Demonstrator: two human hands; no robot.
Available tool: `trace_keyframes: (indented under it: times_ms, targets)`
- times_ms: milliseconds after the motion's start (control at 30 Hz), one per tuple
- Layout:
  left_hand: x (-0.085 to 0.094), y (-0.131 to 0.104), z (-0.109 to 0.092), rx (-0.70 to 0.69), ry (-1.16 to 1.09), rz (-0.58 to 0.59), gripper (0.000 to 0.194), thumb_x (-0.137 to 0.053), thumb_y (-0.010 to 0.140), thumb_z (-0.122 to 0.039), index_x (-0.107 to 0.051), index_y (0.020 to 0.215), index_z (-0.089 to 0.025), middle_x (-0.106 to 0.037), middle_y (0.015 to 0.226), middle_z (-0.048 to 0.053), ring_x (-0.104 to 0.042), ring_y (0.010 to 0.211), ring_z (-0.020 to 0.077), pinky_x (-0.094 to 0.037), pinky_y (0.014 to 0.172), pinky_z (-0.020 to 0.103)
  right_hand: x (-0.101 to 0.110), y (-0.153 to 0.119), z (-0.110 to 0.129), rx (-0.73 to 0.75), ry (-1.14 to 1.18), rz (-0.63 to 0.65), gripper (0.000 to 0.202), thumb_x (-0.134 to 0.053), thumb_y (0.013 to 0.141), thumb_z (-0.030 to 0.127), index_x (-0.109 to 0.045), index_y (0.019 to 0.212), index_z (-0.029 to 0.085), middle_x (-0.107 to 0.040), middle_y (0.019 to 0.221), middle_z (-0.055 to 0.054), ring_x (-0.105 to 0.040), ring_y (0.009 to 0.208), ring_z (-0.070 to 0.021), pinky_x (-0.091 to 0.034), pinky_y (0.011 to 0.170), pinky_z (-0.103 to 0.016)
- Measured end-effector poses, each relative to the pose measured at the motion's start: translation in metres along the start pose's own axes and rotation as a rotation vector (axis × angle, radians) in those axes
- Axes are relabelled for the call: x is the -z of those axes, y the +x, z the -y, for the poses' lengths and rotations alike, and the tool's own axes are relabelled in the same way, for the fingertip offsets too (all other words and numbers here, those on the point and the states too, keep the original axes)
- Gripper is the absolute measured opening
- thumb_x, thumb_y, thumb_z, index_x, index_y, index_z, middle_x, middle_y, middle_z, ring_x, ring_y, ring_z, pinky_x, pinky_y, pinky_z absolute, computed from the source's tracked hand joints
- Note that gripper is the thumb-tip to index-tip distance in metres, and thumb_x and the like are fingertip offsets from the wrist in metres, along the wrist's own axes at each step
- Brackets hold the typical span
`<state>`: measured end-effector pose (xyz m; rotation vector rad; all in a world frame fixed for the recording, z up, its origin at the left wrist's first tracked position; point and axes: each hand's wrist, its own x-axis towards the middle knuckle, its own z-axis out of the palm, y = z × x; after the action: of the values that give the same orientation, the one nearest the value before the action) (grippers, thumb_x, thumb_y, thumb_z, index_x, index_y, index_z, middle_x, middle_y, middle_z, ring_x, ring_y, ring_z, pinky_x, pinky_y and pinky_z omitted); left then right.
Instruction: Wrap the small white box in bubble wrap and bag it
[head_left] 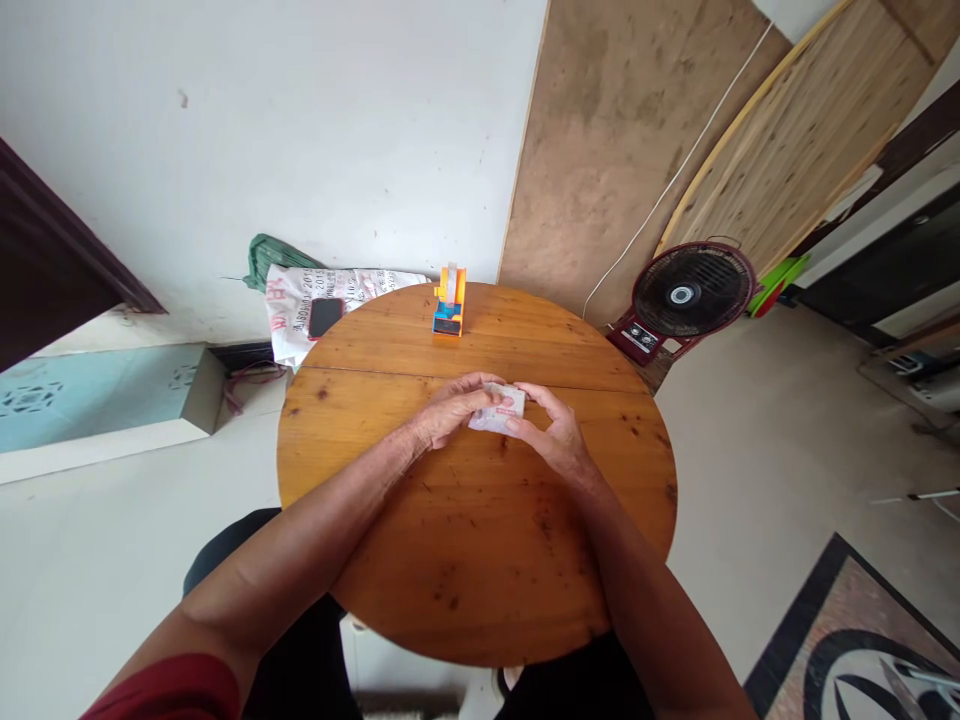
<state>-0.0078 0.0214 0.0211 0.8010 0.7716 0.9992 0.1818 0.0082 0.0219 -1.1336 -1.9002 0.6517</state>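
Note:
Over the middle of the round wooden table (450, 500), both hands hold a small whitish packet (496, 414) that looks wrapped in bubble film, with some red marking on it. My left hand (455, 407) grips its left side, thumb across the top and fingers behind. At the right end, my right hand (553, 425) pinches it between thumb and fingers. What lies inside the wrapping is hard to make out. An orange and blue tape dispenser (448, 305) with a roll of clear tape stands beyond the hands, near the table's far edge.
A dark phone (325, 318) lies on a printed white sack (289, 340) behind the table's left rim. A dark red fan (682, 292) stands at the right rear. The wall (360, 140) and a leaning wooden board (600, 150) are behind. A pale blue box (112, 395) sits left.

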Motion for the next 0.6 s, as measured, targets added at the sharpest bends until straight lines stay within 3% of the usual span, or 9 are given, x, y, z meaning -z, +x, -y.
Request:
trace_keyframes:
  times_ms: [333,600]
  targets:
    - [0.0020,0.0005,0.0039,-0.042,0.030,0.026,0.037,-0.083,0.058,-0.030,-0.071,0.091,-0.017,-0.071,0.082,0.002,-0.062,0.068,0.0133,-0.047,0.066,0.025,0.0051,-0.0006,0.0023,0.031,-0.038,0.088,0.049,-0.066,0.083,0.040,-0.059,0.129,0.025,-0.067,0.126,-0.007,-0.063,0.115,-0.0258,-0.048,0.100,-0.042]
    - [0.0065,0.0045,0.0077,-0.050,0.046,0.037,0.037,-0.082,0.061,-0.030,-0.068,0.093,-0.018,-0.069,0.078,0.000,-0.061,0.065,0.0129,-0.044,0.061,0.023,0.0066,0.0005,0.0061,0.244,-0.151,0.140,0.036,-0.053,0.092,0.032,-0.059,0.127,0.027,-0.066,0.125,-0.007,-0.061,0.116,-0.0225,-0.048,0.101,-0.039]
